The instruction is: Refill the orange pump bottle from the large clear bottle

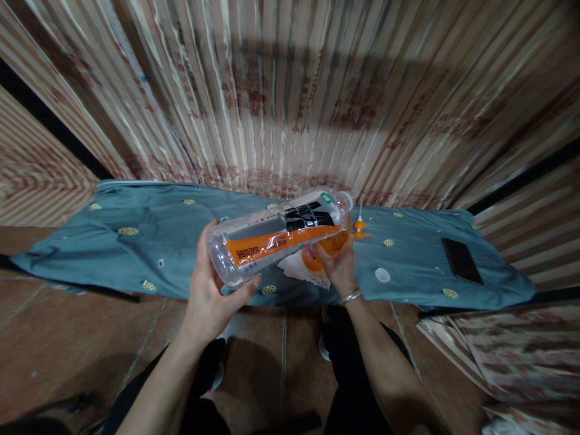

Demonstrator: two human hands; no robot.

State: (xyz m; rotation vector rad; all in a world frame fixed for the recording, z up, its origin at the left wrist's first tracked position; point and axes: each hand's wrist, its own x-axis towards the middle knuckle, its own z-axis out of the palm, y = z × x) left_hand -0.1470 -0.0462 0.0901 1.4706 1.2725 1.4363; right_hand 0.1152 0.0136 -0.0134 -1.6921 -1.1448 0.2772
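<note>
My left hand (217, 296) is wrapped round the base of a large clear bottle (281, 235) with an orange and black label. The bottle is tilted, its open-looking neck up and to the right. Behind and below that neck, my right hand (338, 263) holds an orange bottle (335, 243), partly hidden by the fingers and the clear bottle. White tissue (301, 269) lies on the cloth under them. An orange pump top (359, 227) with a pale tube rests just right of the orange bottle.
A green-blue cloth (172, 241) covers the long narrow table. On its right side are a white round disc (382, 275) and a black phone (462, 261). A striped curtain (290, 103) hangs behind the table, with dark poles at both sides.
</note>
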